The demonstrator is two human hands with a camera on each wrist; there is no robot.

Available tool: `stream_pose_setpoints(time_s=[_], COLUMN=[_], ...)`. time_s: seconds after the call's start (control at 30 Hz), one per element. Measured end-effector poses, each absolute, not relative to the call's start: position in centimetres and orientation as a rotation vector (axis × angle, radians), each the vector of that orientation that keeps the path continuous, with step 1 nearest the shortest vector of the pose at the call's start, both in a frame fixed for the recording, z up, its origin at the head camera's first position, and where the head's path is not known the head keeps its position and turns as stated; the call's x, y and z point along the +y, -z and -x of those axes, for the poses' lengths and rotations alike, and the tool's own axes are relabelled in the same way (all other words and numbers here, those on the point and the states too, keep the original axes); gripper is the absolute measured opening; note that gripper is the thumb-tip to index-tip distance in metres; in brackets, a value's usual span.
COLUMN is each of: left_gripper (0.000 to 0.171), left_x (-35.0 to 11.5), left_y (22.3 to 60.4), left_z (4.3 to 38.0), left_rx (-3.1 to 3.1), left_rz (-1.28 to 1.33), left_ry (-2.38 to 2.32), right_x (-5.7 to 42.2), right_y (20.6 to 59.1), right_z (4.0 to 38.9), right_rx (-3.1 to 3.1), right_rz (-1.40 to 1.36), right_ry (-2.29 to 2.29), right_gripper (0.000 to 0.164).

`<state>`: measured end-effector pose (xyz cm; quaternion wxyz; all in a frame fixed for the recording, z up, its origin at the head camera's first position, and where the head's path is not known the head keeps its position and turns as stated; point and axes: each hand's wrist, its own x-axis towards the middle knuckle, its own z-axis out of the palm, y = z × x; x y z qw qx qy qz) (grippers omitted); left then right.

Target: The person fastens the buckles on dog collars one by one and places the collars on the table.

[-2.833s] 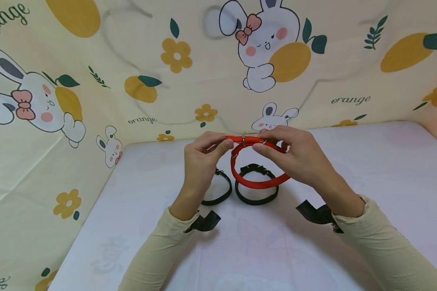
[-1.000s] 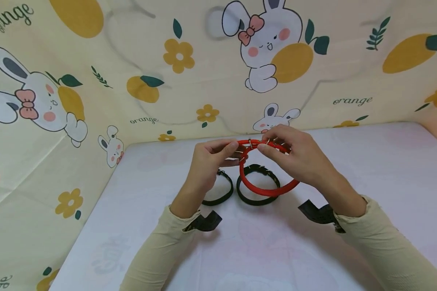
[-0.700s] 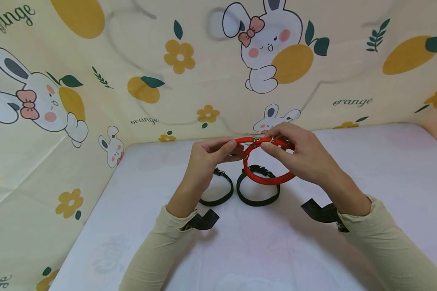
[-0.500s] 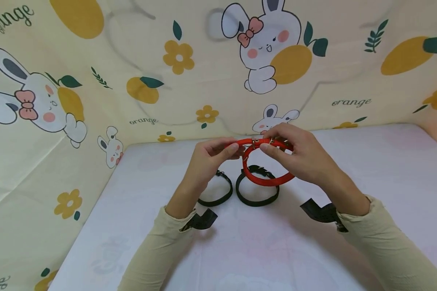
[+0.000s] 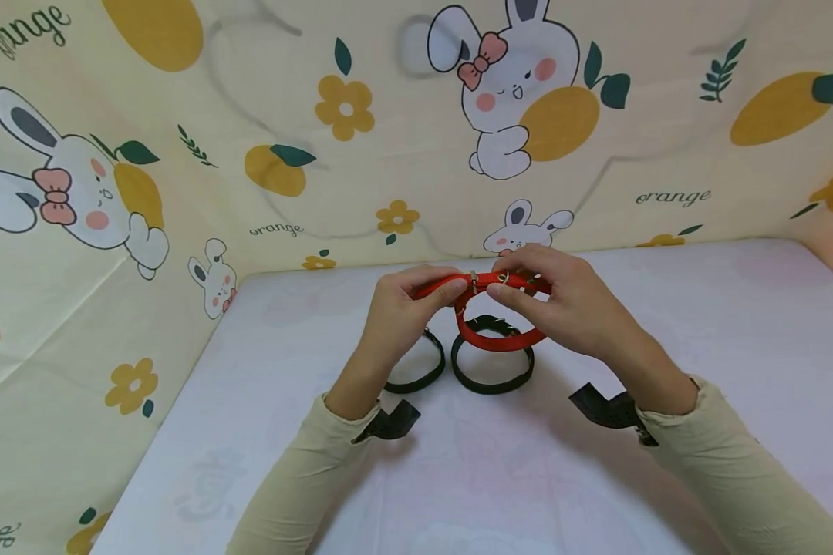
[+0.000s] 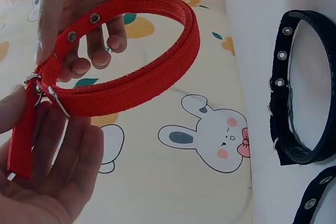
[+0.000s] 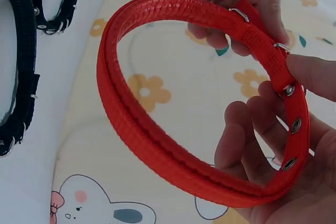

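Note:
Both hands hold a red pet collar (image 5: pixel 500 341) above the table, its loop fastened and hanging below the fingers. My left hand (image 5: pixel 404 312) pinches the strap's free end beside the metal buckle (image 5: pixel 473 282). On the other side of the buckle, my right hand (image 5: pixel 562 304) grips the band between thumb and fingers. Metal-rimmed eyelets (image 6: pixel 94 18) show along the strap in the left wrist view. The right wrist view shows the collar's shiny inner lining (image 7: pixel 152 11) and a metal ring (image 7: pixel 239 15) near the left hand.
Two black collars lie on the white table (image 5: pixel 250 462) beneath the hands: the right one (image 5: pixel 493 388) behind the red loop, the left one (image 5: pixel 416 383) partly covered by my left hand. A printed cloth (image 5: pixel 389 154) hangs behind and at the left.
The red collar shifted right, then back left and slightly lower in the last half second. My left thumb is now closer to the buckle. The black collars stay where they were.

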<state>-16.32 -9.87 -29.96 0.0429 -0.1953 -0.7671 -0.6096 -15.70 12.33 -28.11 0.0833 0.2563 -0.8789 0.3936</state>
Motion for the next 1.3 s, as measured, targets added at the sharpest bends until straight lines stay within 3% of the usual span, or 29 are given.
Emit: stream_pose_setpoints(time_s=[0.53,1.07,1.3], left_gripper=[0.023,0.022,0.045], left_x=[-10.30,-10.02,-9.53], left_y=[29.48,29.77,30.09], left_z=[16.37,16.58,16.57], left_rx=[-2.266,-2.296,-2.274], left_rz=[0.487,0.491,0.401], left_ry=[2.016,2.034,2.217], right_x=[12.52,12.60,12.88], right_y=[27.61,28.14,27.85], right_z=[15.56,16.08,16.09], right_rx=[-2.695,-2.632,-2.685], right_rz=[-0.625,-0.758,-0.544], right_ry=[-1.263,-1.170,-1.323], right_gripper=[0.025,0.020,0.029])
